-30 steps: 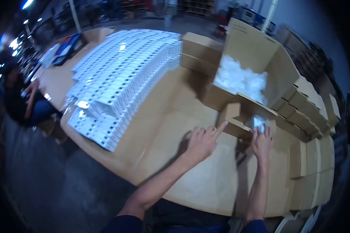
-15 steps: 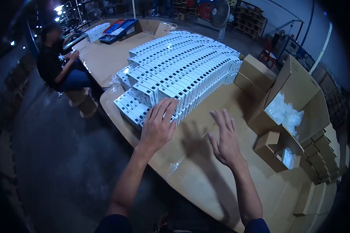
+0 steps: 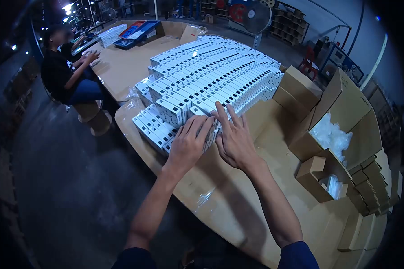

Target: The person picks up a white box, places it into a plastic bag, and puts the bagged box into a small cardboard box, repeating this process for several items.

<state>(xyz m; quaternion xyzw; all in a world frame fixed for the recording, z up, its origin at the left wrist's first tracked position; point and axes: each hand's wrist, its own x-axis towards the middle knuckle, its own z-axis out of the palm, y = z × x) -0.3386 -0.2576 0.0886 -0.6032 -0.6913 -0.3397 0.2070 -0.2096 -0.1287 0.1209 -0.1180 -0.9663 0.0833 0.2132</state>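
Long white pieces with dark square openings form a large stack [image 3: 211, 71] on the cardboard-covered table. At the near end of the stack, my left hand [image 3: 191, 139] has its fingers curled over the end of some white pieces [image 3: 211, 136]. My right hand [image 3: 234, 139] lies against the other side of the same pieces, its fingers stretched out and pointing up along the stack. The pieces sit between my two hands, and their lower part is partly hidden by my fingers.
A small open carton [image 3: 316, 179] and a larger open box [image 3: 363, 130] with clear plastic bags [image 3: 331, 136] stand at the right. Another person [image 3: 60, 67] sits at the left beyond the table edge. Blue and red trays [image 3: 137, 35] lie at the back.
My right hand has moved left and up to the stack, beside my left hand. My left hand has shifted slightly right, and some end pieces now stand out between the hands.
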